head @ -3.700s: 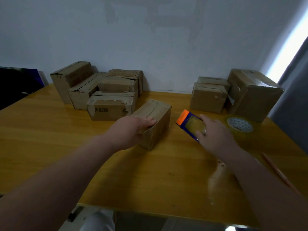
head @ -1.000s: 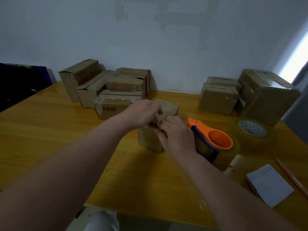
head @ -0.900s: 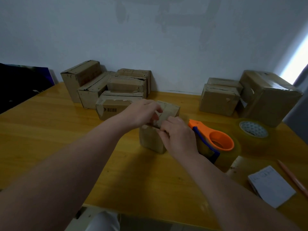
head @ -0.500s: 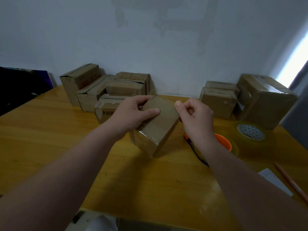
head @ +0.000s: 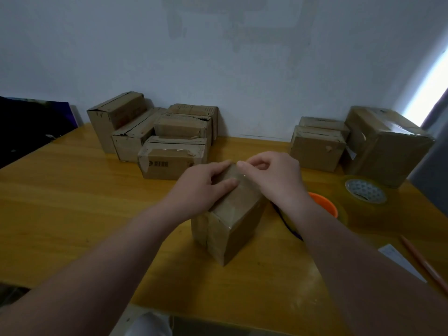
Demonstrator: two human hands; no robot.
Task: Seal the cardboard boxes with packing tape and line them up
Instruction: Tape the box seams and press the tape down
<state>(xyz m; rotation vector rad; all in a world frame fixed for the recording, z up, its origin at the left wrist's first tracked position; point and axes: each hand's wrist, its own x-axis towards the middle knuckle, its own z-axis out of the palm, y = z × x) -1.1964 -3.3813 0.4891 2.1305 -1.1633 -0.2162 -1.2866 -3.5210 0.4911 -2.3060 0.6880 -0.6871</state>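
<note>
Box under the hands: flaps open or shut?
Shut. On the box, the top lies flat under glossy tape running down its near end; the left hand holds it.

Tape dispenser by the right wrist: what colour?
The tape dispenser is orange; the head view shows it, though partly hidden.

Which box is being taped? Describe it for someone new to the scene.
On the yellow table, ignore the left cluster and right cluster of boxes at the wall. The box stands alone mid-table, left hand gripping its top, right hand pinching tape at its far edge.
</note>
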